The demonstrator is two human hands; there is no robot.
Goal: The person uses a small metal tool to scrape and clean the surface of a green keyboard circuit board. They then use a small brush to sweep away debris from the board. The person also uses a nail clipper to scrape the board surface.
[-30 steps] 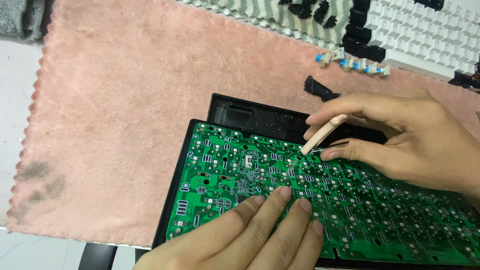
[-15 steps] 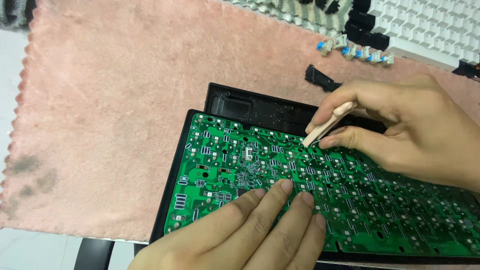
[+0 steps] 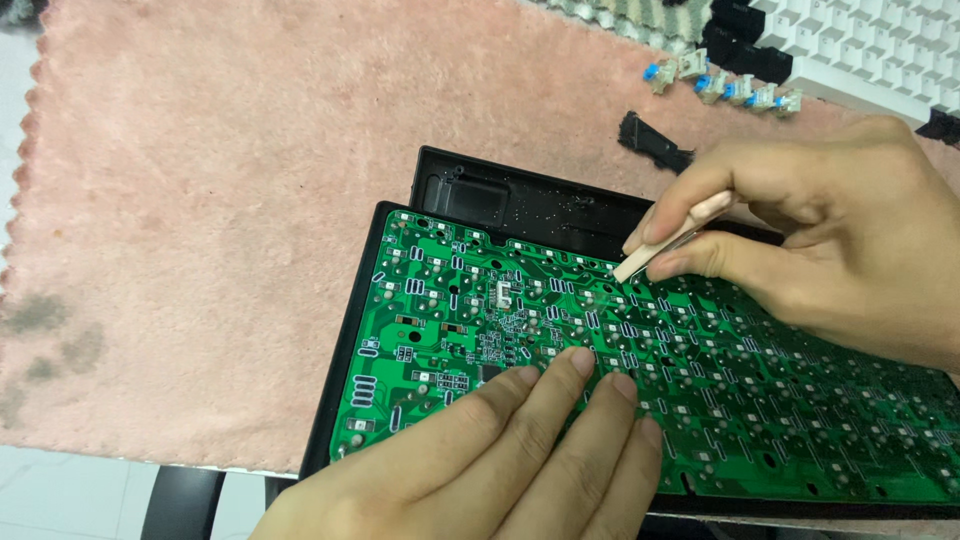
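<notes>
A green keyboard circuit board (image 3: 760, 400) lies solder side up on a black plastic case (image 3: 480, 195). My left hand (image 3: 500, 460) rests flat on the board's near edge, fingers together and pressing down. My right hand (image 3: 830, 215) pinches a small beige tweezer-like tool (image 3: 665, 240) between thumb and forefinger. The tool's tip touches the board near its far edge.
A pink fuzzy cloth (image 3: 200, 180) covers the table under the case. Several loose blue-topped key switches (image 3: 725, 85) lie at the back right, beside a white keycap tray (image 3: 870, 45), black keycaps (image 3: 740, 40) and a small black part (image 3: 652, 140).
The view has shifted slightly. My right hand has slid the tool a little along the board's far edge. My left hand stays pressed on the board.
</notes>
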